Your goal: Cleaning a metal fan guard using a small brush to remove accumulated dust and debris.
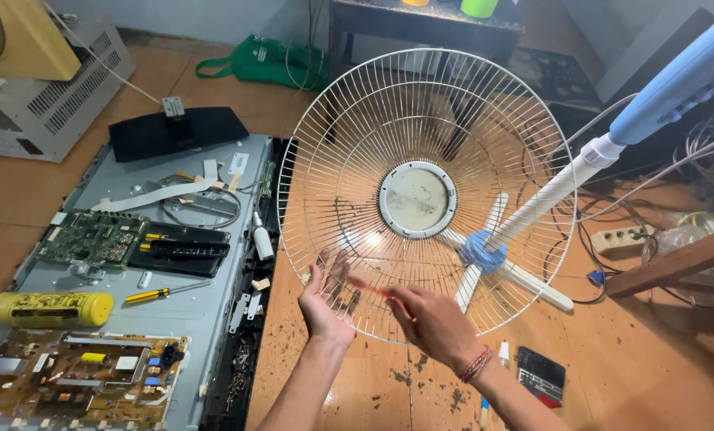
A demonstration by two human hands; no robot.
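A round white wire fan grille [349, 128] with a pale centre disc [417, 199] stands tilted in front of me over the wooden floor. My left hand [329, 297] is palm up at the grille's lower rim. Its fingers are spread and lie against the wires, some of them seen through the wires. My right hand [430, 321] is just right of it, pinching a thin reddish tool [369, 286] that points left toward the left palm. The tool is blurred.
A dismantled flat screen [205, 319] lies at left with circuit boards [93, 238], a yellow can [49, 310] and a yellow-handled screwdriver [153, 294]. A white and blue fan stand [548, 195] lies behind the grille. A power strip [620, 237] and cables are at right.
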